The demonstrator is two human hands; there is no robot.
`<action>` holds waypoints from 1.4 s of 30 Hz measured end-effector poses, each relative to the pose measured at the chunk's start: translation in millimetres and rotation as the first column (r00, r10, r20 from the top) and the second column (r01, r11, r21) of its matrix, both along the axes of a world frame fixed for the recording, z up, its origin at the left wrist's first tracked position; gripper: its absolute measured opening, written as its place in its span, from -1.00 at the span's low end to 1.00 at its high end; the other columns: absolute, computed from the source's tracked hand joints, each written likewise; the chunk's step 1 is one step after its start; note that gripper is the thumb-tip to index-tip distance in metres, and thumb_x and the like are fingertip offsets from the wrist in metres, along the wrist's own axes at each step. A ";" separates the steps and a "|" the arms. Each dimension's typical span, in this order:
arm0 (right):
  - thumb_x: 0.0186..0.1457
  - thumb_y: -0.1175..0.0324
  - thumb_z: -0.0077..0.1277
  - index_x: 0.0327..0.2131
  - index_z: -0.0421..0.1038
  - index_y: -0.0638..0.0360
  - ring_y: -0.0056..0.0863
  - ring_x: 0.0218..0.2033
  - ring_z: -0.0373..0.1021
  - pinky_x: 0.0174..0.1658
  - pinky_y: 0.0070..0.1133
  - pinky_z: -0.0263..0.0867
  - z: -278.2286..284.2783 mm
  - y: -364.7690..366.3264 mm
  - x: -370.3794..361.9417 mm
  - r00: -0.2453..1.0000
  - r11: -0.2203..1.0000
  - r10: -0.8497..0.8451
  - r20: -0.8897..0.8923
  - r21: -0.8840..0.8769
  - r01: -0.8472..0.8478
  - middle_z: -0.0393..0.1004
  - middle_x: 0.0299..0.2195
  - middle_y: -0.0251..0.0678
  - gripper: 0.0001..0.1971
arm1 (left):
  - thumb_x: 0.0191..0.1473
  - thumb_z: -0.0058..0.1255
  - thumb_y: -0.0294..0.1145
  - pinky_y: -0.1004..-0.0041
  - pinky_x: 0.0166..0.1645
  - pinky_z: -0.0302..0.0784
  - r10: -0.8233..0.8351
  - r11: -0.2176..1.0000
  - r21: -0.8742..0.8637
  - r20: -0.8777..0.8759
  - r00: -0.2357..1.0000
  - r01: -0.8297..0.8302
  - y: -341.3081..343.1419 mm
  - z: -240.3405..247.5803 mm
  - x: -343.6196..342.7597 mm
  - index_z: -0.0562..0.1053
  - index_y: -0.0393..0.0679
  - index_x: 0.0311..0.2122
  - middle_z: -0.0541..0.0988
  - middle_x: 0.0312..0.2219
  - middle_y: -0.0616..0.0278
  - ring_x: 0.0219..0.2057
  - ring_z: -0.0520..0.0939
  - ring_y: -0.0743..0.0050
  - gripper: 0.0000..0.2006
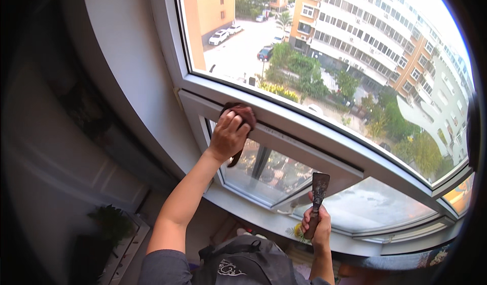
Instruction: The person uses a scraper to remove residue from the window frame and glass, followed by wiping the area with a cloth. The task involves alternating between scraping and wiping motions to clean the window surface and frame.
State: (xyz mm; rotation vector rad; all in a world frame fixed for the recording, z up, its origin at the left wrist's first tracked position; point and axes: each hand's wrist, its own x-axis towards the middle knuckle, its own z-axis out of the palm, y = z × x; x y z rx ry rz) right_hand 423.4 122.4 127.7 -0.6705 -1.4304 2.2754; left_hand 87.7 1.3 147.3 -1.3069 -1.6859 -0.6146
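Note:
My left hand (227, 135) is closed on a dark brown cloth (240, 113) and presses it against the top edge of the small window sash (299, 149), near its left corner. A strip of the cloth hangs below my hand over the glass. This sash is tilted inward from the white frame. Lower right, my right hand (318, 225) grips the handle of a scraper (319, 193). The scraper's flat, stained blade points up, in front of the sash's right side.
A large fixed pane (324, 77) rises above the sash, with buildings and parked cars outside. A white window handle (290, 207) sits on the sash's lower edge. Lower left stand a plant (110, 223) and a white cabinet (127, 249). The white sill (243, 211) runs below.

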 end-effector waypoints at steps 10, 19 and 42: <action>0.30 0.26 -0.39 0.24 -0.10 0.01 -0.64 -0.81 0.13 -0.83 -0.73 0.04 79.6 -3.7 -66.9 0.899 0.956 0.177 -0.400 -0.149 -0.254 0.23 -0.46 -0.30 -0.54 | -0.14 -0.07 -0.63 0.19 0.06 0.34 0.386 0.912 0.069 0.190 0.903 -0.404 -56.2 15.5 -65.3 0.40 -0.19 -0.28 0.40 -0.30 0.04 -0.12 0.42 0.00 -0.78; 0.31 0.31 -0.32 0.30 -0.15 -0.28 -0.72 -0.70 0.09 -0.73 -0.79 0.07 198.5 -14.7 -167.6 0.640 0.869 0.192 -0.744 -0.174 -0.464 0.21 -0.44 -0.40 -0.47 | -0.15 -0.07 -0.65 0.16 0.09 0.29 0.424 0.869 0.168 0.231 0.876 -0.465 -47.9 15.7 -71.9 0.42 -0.17 -0.27 0.42 -0.32 0.09 -0.14 0.44 0.07 -0.75; 0.27 0.41 -0.35 0.30 -0.13 -0.22 -0.69 -0.65 0.11 -0.65 -0.69 0.12 263.6 -60.0 -240.5 0.609 0.984 0.010 -0.793 -0.100 -0.146 0.21 -0.45 -0.42 -0.45 | -0.09 -0.12 -0.61 0.16 0.05 0.31 0.384 0.873 0.209 0.261 0.886 -0.440 -45.5 12.3 -72.2 0.38 -0.20 -0.32 0.38 -0.35 0.06 -0.16 0.41 0.01 -0.83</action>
